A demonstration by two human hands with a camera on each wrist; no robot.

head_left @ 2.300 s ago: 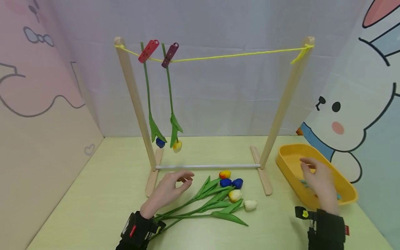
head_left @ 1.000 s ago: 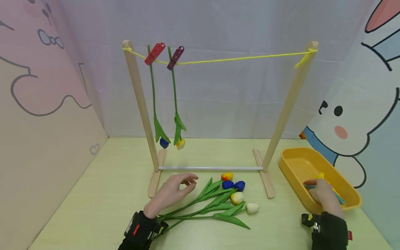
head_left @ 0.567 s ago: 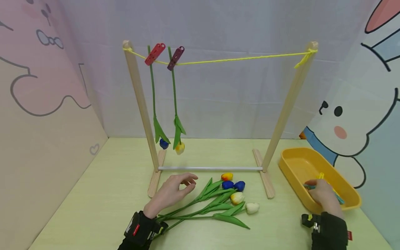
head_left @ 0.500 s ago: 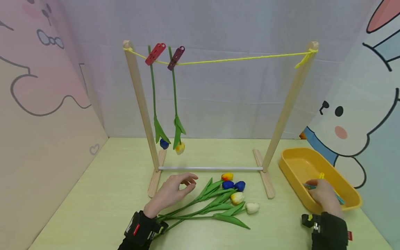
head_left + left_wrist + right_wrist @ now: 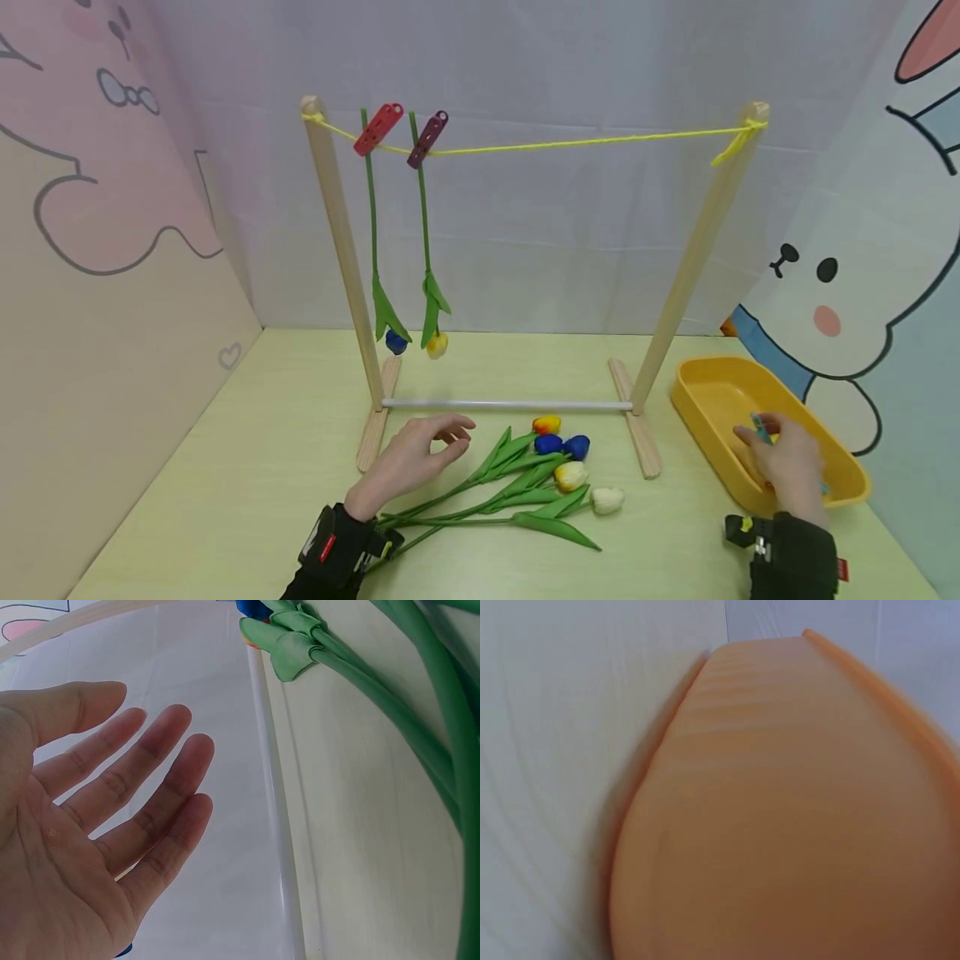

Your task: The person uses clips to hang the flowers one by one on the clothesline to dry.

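My right hand (image 5: 791,467) is over the yellow tray (image 5: 690,417), pinching a teal clothespin (image 5: 761,427) between thumb and fingers. In the right wrist view the tray's outer wall (image 5: 780,825) fills most of the picture and hides that hand. My left hand (image 5: 408,458) hovers beside the artificial tulips (image 5: 517,475) with relaxed, spread fingers, holding nothing; the left wrist view shows its bare palm (image 5: 67,877). Those tulips lie with blue, white, yellow-white and red-yellow heads to the right. A red clothespin (image 5: 378,129) and a maroon clothespin (image 5: 427,139) each hold a hanging tulip.
A yellow string (image 5: 570,144) spans two wooden posts (image 5: 701,258), above a white crossbar (image 5: 510,406) and flat wooden feet. Another teal piece (image 5: 825,489) shows in the tray beside the right wrist. Cartoon-printed panels stand left and right, with a pale curtain behind.
The right hand went down into the tray, took hold of a teal clothespin and has now raised it slightly. The left hand has stayed nearly still.
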